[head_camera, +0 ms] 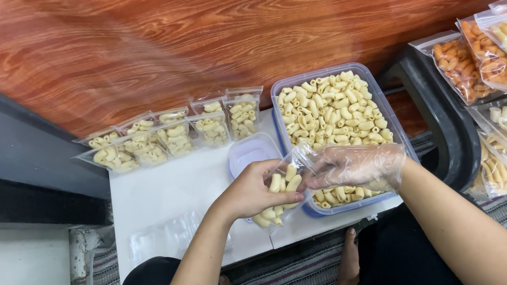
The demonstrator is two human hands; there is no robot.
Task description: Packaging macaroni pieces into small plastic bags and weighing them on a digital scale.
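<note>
My left hand [253, 191], bare, grips a small clear plastic bag [279, 191] partly filled with pale tube-shaped snacks. My right hand [351, 165] wears a thin clear glove and pinches the same bag at its open top. Both hands hover over the near left corner of a clear plastic tub [386, 108] with a blue rim, full of the same pale snacks. A lilac lid [248, 153] lies just left of the tub on the small white table [163, 197].
A row of filled small bags [168, 137] lies along the table's far edge. Empty clear bags [164, 236] sit near the front left. Bags of orange and pale snacks [506, 76] pile on a black stand [443, 117] at right. Wood-grain wall behind; striped mat below.
</note>
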